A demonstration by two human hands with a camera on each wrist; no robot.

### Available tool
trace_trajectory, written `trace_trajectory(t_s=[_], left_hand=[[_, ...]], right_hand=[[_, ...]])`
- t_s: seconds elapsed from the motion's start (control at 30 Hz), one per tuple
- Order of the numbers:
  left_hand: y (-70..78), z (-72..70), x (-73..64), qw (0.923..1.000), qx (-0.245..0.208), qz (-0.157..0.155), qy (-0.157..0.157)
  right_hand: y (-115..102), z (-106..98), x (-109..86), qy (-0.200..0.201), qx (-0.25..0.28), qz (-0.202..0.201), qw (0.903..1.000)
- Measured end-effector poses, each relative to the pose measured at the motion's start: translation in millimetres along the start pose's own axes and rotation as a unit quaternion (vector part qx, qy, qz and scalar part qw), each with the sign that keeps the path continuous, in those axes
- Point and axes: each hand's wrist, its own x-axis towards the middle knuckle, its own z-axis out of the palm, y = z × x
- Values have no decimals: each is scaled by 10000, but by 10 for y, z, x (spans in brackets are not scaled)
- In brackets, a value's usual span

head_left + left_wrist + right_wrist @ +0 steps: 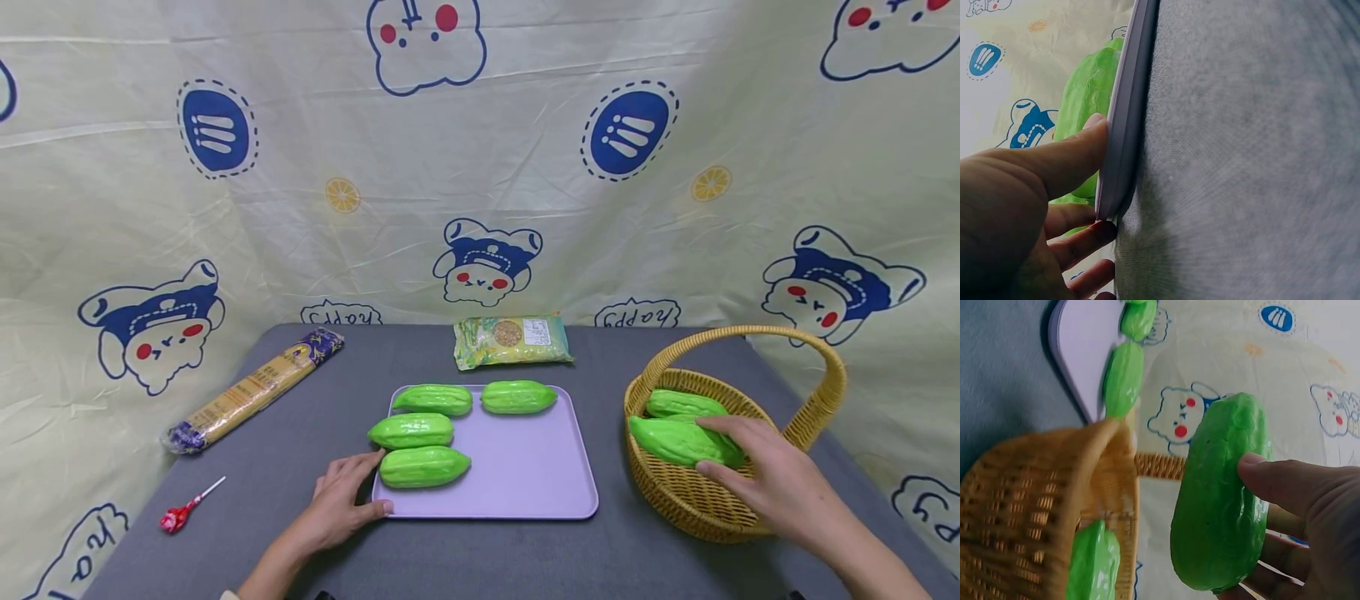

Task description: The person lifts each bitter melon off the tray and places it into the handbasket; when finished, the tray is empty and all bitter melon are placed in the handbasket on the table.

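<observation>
My right hand (780, 477) holds a green bitter melon (678, 442) over the wicker basket (660, 500), thumb on one side and fingers on the other. In the right wrist view this bitter melon (1219, 500) stands close beside the basket's rim. Another bitter melon (675, 403) lies inside the basket, partly behind the held one. At the near left corner of the lilac tray (525, 471), my left hand (341, 504) grips the edge. Several bitter melons (423, 467) lie on the tray, along its left side and far edge.
A long pack of noodles (251, 392) lies slanted at the left. Nearer is a red lollipop (176, 518). Behind the tray lies a green-yellow food packet (513, 342). The basket's arched handle (750, 332) rises over it. A printed curtain (300, 250) hangs behind the grey table.
</observation>
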Motion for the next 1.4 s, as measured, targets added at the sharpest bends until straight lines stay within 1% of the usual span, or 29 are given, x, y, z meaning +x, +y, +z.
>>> trace_trajectory(t_s=[0.17, 0.23, 0.4, 0.57, 0.73, 0.93, 1.17, 1.4], left_hand=[[0, -1, 0, 10000, -18, -23, 9], [0, 0, 0, 10000, -14, -23, 9], [-3, 7, 2, 10000, -1, -23, 2], [-3, 12, 4, 10000, 14, -33, 3], [-2, 11, 3, 10000, 19, -31, 0], [-4, 11, -1, 10000, 5, -36, -5], [-4, 12, -2, 10000, -28, -74, -42], [-5, 7, 2, 10000, -14, -77, -38]], right_hand=[[165, 10, 21, -373, 84, 319, 9988], [228, 19, 36, -458, 55, 402, 9981], [353, 46, 69, -579, 35, 466, 9972], [433, 88, 82, -716, 100, 525, 9960], [503, 119, 105, -775, -13, 447, 9960], [582, 138, 178, -748, -165, 148, 9970], [665, 174, 254, -1117, -245, 96, 9934], [709, 172, 323, -1362, -303, 114, 9902]])
